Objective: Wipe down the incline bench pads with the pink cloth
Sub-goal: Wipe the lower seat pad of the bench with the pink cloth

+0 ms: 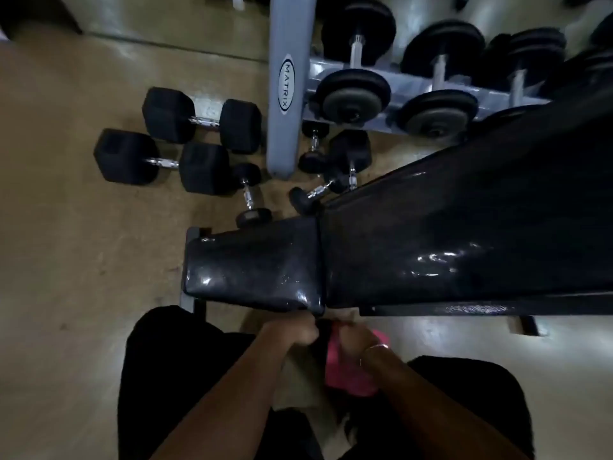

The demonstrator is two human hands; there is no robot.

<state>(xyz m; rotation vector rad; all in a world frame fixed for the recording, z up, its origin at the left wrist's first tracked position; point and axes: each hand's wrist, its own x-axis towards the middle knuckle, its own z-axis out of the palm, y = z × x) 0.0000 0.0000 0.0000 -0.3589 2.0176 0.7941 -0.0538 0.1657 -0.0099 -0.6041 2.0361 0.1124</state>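
Cloth gathered just below the pads' near edge, not yet on the vinyl

The seat pad [252,260] shows damp-looking glints. The wipe would best start at its far-left end, with the cloth folded flat, and run in overlapping strokes toward the seam. The left hand [292,330] is curled into a fist by the seat pad's near right corner; I cannot tell whether it pinches the cloth or something dark beside it. The pink cloth [348,376] hangs beneath the right hand [356,336], which grasps it, both forearms converging from below. The back pad [464,244] comes last, including the seam.
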